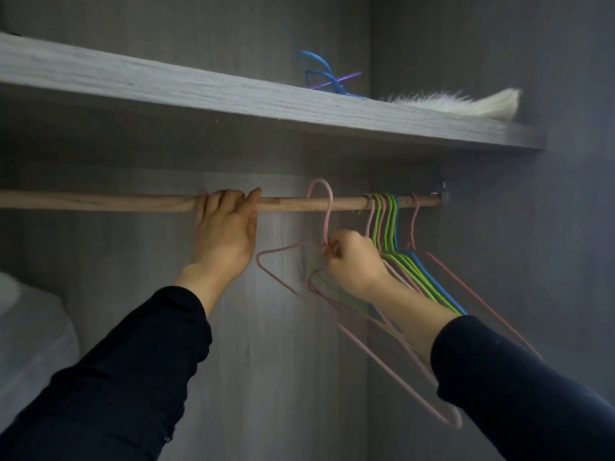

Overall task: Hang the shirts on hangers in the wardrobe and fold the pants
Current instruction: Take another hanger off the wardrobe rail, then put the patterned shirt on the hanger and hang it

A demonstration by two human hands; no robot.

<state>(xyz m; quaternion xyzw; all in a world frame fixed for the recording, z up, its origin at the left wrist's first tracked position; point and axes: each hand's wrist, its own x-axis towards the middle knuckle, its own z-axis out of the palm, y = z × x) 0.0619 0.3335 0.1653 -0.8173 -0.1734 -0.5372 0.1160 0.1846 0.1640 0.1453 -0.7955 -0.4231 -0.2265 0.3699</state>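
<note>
The right hand (354,261) has its grip drawn narrow, the fingers pinching the twisted neck of a pink hanger (328,207) just below its hook. The hook arches over a wooden rod (133,201). The hanger's body is blurred and tilts away to the left.

Just right of that hand, a bunch of hangers (387,227) in pink, green and blue is packed together on the rod. A lone pink hanger (414,221) hangs a little farther right, near the rod's end.

Left of the pinched hanger, the left hand (226,227) has its grip wrapped over the rod, fingers curled across the top. Both arms wear dark sleeves.

Above the rod runs a grey shelf (166,88). Blue and purple hangers (319,74) lie on it, and a white furry item (466,103) lies on it at the right. At the near left is a pale bulky shape (30,327), too dim to identify. No shirts or pants are in view.

The likely trouble is tangling. The pinched hanger's lower wire seems to cross those of the bunch, so a quick pull could snag them and drag several off the rod. The hook might also catch on the rod if it is tugged sideways instead of lifted.

No brand, label or writing can be read anywhere.
</note>
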